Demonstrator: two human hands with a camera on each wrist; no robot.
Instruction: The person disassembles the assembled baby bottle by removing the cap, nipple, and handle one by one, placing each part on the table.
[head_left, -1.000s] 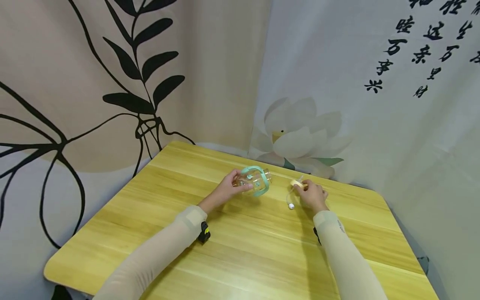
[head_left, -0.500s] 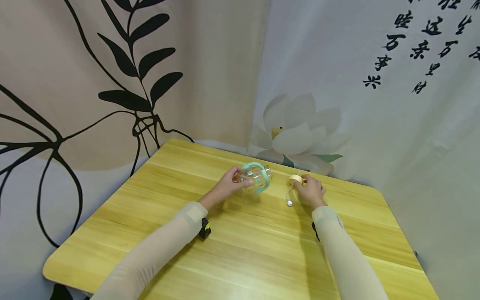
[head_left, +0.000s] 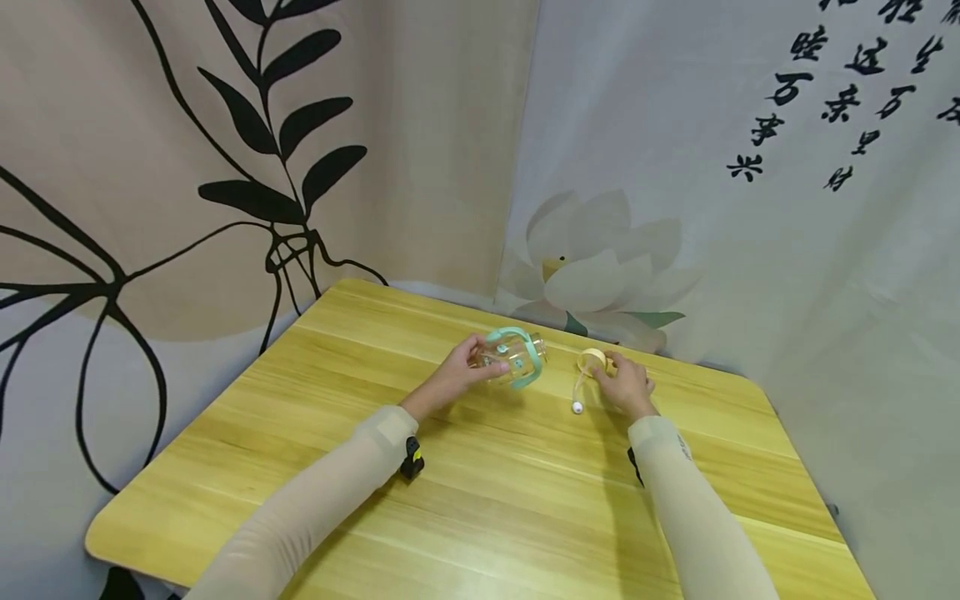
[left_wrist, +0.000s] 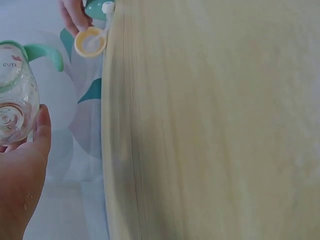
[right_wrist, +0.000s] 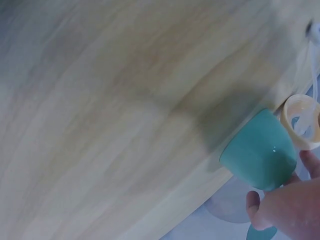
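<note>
My left hand (head_left: 453,379) holds a clear baby bottle (head_left: 498,364) with a mint-green handle (head_left: 533,358), tilted with its open neck to the right. The left wrist view shows the thumb against the bottle's side, near its round base. A short way to the right, my right hand (head_left: 627,388) grips a straw lid by its teal domed cover (right_wrist: 262,150). The lid's cream-yellow ring (left_wrist: 80,47) faces outward, its underside showing. From it hangs a thin straw (head_left: 577,388) with a white weighted ball (head_left: 577,407) at the end. Bottle and lid are apart.
Both hands are over the far part of a yellow wood-grain table (head_left: 465,500). A curtain (head_left: 435,150) printed with plants, a lotus and writing hangs right behind its far edge. Black wrist cameras (head_left: 412,459) sit under the sleeves.
The lid has turned in my right hand, so its ring's open underside now faces my view; the ball has shifted slightly left. The left hand and bottle have barely moved.
</note>
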